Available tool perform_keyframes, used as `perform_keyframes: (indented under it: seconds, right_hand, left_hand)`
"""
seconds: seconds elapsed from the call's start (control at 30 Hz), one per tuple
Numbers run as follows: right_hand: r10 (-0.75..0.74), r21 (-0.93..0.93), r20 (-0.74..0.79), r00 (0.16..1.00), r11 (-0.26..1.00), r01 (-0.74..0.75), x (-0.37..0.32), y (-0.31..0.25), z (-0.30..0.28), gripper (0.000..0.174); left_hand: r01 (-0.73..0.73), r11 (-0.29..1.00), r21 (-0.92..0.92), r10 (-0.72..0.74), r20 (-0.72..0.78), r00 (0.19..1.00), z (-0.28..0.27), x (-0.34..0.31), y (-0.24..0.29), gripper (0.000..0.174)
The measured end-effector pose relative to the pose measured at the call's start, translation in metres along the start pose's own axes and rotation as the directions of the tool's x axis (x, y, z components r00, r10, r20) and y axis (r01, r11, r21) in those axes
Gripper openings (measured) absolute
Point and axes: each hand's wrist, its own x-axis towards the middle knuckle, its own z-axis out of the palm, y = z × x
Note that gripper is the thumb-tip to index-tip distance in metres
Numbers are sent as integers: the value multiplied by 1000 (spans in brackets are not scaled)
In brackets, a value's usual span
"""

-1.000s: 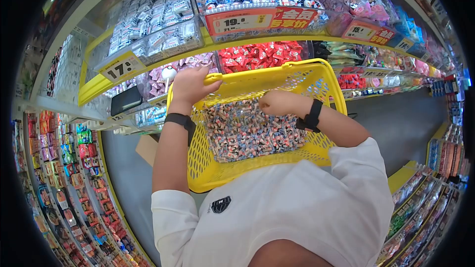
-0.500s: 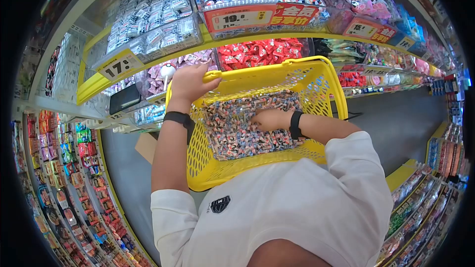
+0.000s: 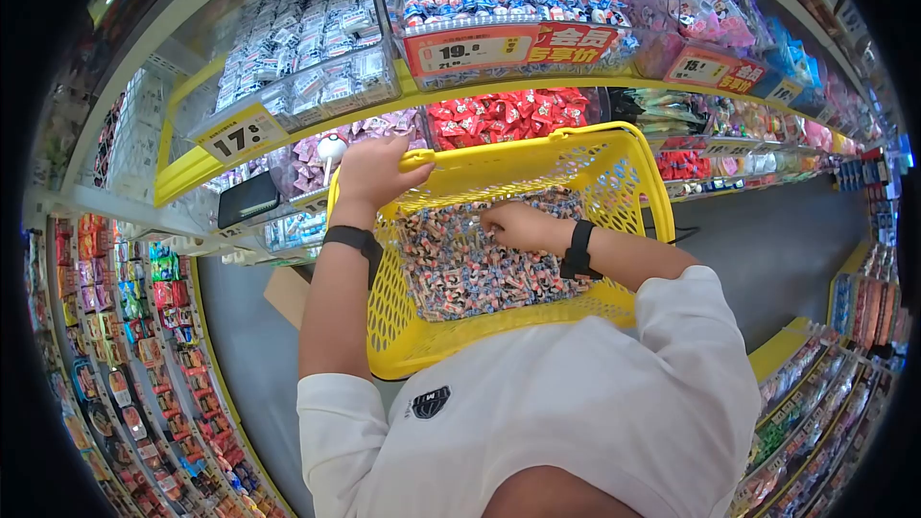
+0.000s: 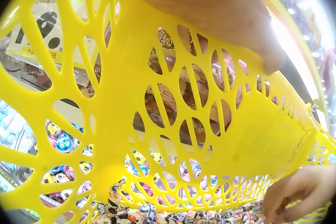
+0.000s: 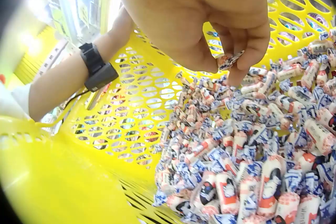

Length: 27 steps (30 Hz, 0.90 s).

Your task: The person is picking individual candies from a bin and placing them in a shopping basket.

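A yellow plastic basket with perforated walls holds a layer of wrapped candies, white with red and blue print and twisted ends. My left hand grips the rim at the basket's far left corner; in the left wrist view that hand lies over the top edge. Inside the basket, my right hand is close over the candies. The right wrist view shows its thumb and fingers pinching one wrapped candy, partly hidden by the fingertips.
Candy bins stand on the shelf beyond the basket, with a red price sign and a yellow price tag. Red packets fill a lower bin. A dark phone-like object lies at the left shelf edge. Snack racks line the left.
My right hand went from the basket's far side down into the candies, then slightly up and away from me with a candy pinched. My left hand keeps its grip on the rim.
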Motion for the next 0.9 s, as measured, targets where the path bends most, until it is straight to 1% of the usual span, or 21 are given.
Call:
perform_keyframes:
  seconds: [0.03, 0.13, 0.23, 0.33, 0.43, 0.53, 0.63, 0.73, 0.8, 0.87, 0.9]
  right_hand:
    - [11, 28, 7, 1000, 1000, -11, 2, -7, -5, 16]
    - [0, 33, 70, 998, 999, -2, 6, -37, -31, 16]
    - [-90, 5, -76, 993, 996, 90, 5, -64, -53, 15]
    - [-119, 42, -136, 984, 991, 126, 2, -92, -84, 14]
    - [-186, 82, -242, 952, 974, 212, -1, -112, -112, 14]
    - [-201, 99, -285, 937, 966, 237, -6, -130, -144, 13]
    - [-141, 284, -335, 932, 928, 243, -13, -152, -174, 13]
    - [-124, 379, -369, 921, 885, 271, -17, -167, -202, 13]
    - [-137, 341, -427, 894, 891, 300, -19, -181, -222, 13]
    - [-169, 318, -464, 870, 885, 341, -17, -183, -237, 15]
    - [-162, 299, -502, 849, 889, 347, -15, -186, -243, 15]
  left_hand:
    - [0, 1000, -4, 0, -6, 1000, 0, 0, 0, 44]
    - [-5, 1000, -7, 5, -4, 1000, 0, 0, 0, 44]
    - [-9, 1000, -6, 9, 1, 1000, 1, 0, -2, 44]
    - [0, 1000, -22, 0, 5, 1000, -1, 1, 0, 44]
    - [-7, 1000, 15, 6, 13, 1000, 0, 0, -1, 47]
    - [-3, 1000, 25, 3, 22, 1000, -1, 1, 0, 47]
    - [-7, 1000, 29, 6, 21, 1000, -1, 0, -1, 46]
    - [-2, 1000, -18, 2, -10, 1000, -2, 0, 1, 45]
    - [1, 1000, -15, -1, 1, 1000, -2, 1, 1, 45]
    - [0, 1000, -1, 0, 10, 1000, -2, 1, 1, 46]
    - [-4, 1000, 12, 4, 12, 1000, -2, 1, 0, 46]
